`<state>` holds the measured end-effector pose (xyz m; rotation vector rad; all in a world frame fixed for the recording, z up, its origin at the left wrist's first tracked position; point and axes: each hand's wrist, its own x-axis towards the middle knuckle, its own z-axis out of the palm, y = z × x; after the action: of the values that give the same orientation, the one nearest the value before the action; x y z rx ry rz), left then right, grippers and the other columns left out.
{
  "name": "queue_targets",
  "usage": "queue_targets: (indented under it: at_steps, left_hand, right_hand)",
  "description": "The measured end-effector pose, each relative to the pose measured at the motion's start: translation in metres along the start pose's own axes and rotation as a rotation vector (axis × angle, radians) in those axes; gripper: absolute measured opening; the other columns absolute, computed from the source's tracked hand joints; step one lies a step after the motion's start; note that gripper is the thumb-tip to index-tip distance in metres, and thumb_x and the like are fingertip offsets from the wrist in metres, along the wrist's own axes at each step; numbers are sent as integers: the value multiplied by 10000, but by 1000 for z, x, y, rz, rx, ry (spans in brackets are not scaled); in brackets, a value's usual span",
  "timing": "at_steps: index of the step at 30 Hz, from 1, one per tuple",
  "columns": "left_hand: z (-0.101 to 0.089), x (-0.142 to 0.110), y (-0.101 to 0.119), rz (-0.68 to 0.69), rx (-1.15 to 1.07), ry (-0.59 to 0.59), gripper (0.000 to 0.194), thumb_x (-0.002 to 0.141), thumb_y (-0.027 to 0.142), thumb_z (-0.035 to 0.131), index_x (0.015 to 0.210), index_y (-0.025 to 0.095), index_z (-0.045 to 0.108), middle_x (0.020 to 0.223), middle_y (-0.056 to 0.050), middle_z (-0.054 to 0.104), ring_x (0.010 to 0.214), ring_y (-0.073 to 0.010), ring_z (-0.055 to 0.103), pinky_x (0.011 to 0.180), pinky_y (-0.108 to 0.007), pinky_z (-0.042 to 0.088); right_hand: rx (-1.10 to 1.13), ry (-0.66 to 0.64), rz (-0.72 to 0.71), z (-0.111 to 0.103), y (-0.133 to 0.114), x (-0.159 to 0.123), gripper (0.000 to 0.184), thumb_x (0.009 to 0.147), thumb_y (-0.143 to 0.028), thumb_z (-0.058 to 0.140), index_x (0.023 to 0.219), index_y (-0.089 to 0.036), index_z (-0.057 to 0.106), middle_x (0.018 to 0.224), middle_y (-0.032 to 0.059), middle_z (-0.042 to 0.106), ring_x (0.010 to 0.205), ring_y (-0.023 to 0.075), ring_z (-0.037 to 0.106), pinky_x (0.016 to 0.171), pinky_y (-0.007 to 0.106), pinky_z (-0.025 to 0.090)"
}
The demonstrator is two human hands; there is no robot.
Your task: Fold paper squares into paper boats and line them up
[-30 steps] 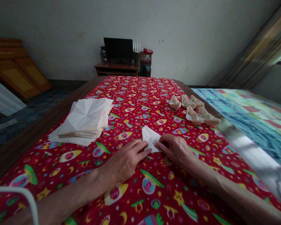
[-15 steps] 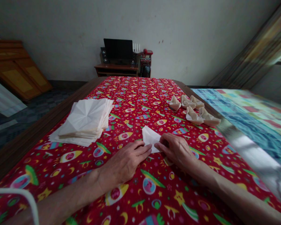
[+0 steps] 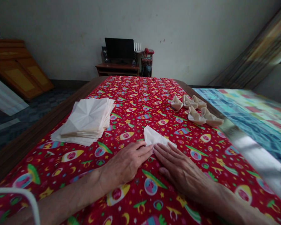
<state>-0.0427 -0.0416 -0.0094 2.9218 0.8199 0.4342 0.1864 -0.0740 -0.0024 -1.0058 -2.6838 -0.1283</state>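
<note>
A folded piece of white paper (image 3: 155, 136) lies on the red patterned tablecloth in front of me, its point to the upper left. My left hand (image 3: 136, 156) rests at its lower left edge, fingers stretched and their tips on the paper; the thumb is hidden. My right hand (image 3: 173, 159) lies flat with fingers extended, pressing the paper's lower edge, and its thumb sits apart on the cloth. Both sets of fingertips nearly meet at the bottom of the paper. Part of the sheet is covered by my fingers.
A stack of creased white paper sheets (image 3: 86, 117) lies to the left. Several folded paper boats (image 3: 195, 115) stand at the right table edge. A white curved tube (image 3: 29, 197) shows at lower left. Beyond the table are a monitor (image 3: 119, 50) and a bed (image 3: 243, 109).
My right hand has gone from pinching the paper's right side to lying flat on its lower edge, uncovering its right corner. My left hand stays almost in place.
</note>
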Motion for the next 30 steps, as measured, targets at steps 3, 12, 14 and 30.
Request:
queue_targets:
  at_steps: [3,12,14,30]
  left_hand:
    - [-1,-2,0,8,30,-38,535,821,1,372,1342,96,444,1391,-79,476,1269,-241,387,1049,-402,420]
    - [-8,-8,0,25,-17,-60,539,817,14,389,1343,116,451,1386,-77,487,1287,-222,398,1068,-394,399]
    - [-8,-8,-1,34,-36,-42,518,818,11,393,1320,107,477,1359,-92,514,1277,-223,413,1063,-400,401]
    - [-1,71,-56,-36,-208,22,418,762,275,696,1132,160,537,1142,-74,556,1108,-222,488,962,-356,407]
  right_hand:
    - [-50,-21,10,-5,2,-9,437,953,-289,406,1328,-78,481,1361,151,485,1269,260,453,1047,462,409]
    - [-67,5,36,-12,9,-26,379,956,-213,362,1279,-106,527,1295,125,561,1191,248,536,986,464,470]
    - [-43,61,52,-10,9,-26,348,947,-189,373,1231,-120,562,1240,123,608,1150,242,571,961,445,483]
    - [-76,97,430,7,30,9,237,912,-413,473,875,-183,517,862,75,542,730,187,510,621,301,395]
